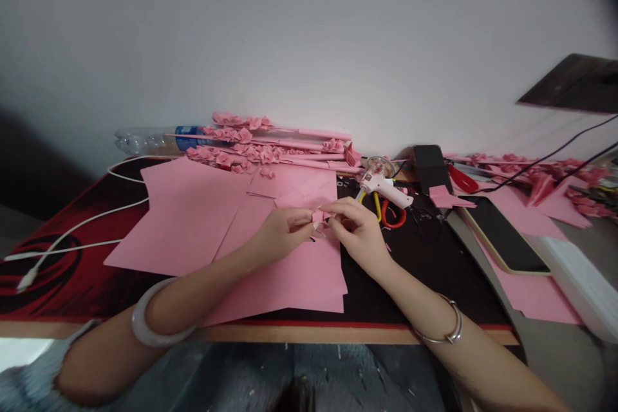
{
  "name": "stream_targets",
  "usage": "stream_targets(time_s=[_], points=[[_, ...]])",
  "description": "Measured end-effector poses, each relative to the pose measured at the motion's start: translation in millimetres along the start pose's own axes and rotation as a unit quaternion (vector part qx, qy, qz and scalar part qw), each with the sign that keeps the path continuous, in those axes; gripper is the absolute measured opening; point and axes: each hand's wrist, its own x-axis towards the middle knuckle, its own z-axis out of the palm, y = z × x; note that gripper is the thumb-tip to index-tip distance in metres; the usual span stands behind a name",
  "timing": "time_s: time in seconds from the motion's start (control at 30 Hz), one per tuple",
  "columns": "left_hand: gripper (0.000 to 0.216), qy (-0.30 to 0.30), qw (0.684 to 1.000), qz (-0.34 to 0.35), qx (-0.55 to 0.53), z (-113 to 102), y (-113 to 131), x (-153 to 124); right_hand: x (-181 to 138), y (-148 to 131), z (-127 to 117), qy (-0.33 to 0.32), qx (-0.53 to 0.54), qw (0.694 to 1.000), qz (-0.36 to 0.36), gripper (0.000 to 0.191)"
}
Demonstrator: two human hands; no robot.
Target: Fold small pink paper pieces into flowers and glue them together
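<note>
Between my two hands is a small folded pink paper piece, held above the pink paper sheets. My left hand pinches its left side with thumb and forefinger. From the right, the fingertips of my right hand close on its other side. Part of the piece is hidden by the fingers, so its full shape cannot be made out. Beyond my hands lie pink paper flower stems along the wall. A white glue gun rests just past my right hand, by scissors with red and yellow handles.
A clear plastic bottle lies at the back left, and a white cable crosses the mat's left side. To the right are a phone, a white box and more pink flowers. The table's wooden edge runs nearest me.
</note>
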Motion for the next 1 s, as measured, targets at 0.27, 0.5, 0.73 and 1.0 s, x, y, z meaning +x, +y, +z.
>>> stream_targets(time_s=[0.27, 0.5, 0.73, 1.0], points=[[0.023, -0.005, 0.998, -0.026, -0.056, 0.6, 5.7, -0.6, 0.2, -1.8, -0.8, 0.003, 0.008, 1.000, 0.002, 0.027], [0.023, -0.004, 0.995, -0.049, -0.087, 1.0, 4.8, -0.5, 0.6, 0.2, -0.8, 0.015, -0.011, 1.000, -0.016, 0.024], [0.023, 0.002, 0.989, -0.074, -0.127, -1.8, 8.5, -0.8, 0.2, -2.0, -1.9, -0.013, -0.071, 0.994, -0.079, 0.025], [0.020, 0.043, 0.973, -0.133, -0.182, -2.4, 8.8, 4.1, -2.6, 0.7, -2.7, -0.056, -0.110, 0.987, -0.106, 0.040]])
